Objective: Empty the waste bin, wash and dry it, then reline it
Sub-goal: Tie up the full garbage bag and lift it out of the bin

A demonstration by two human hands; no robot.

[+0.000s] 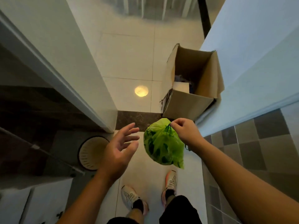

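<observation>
The right hand (183, 130) is pinching the dark drawstring (168, 128) at the gathered top of a full green bin bag (162, 146), and the bag is hanging free in the air over the pale floor tiles (129, 59), just in front of the person's sneakers (170, 181). The bag's thin plastic is bulging with dark shapes pressed against it from inside; what they are cannot be told. The left hand (119, 149) is hovering beside the bag with palm turned inward and fingers spread and relaxed, gripping nothing and not touching the plastic.

The waste bin (93, 153), a round cream-coloured basket with slotted walls, is standing on the floor at lower left, tucked against the corner of the white wall (77, 62) and partly hidden behind the left hand. No liner is showing at the part of its rim in view; its inside is shadowed.

Further ahead, an open cardboard box (191, 102) is standing against the right-hand wall (258, 54), its flaps up. Inside it a white boxy item and some dark bluish material are lying at the bottom, too dim to identify. A round glare of light (141, 91) is reflecting off the tiles beside it.

No writing or brand marks can be read on the bag, bin or box.
</observation>
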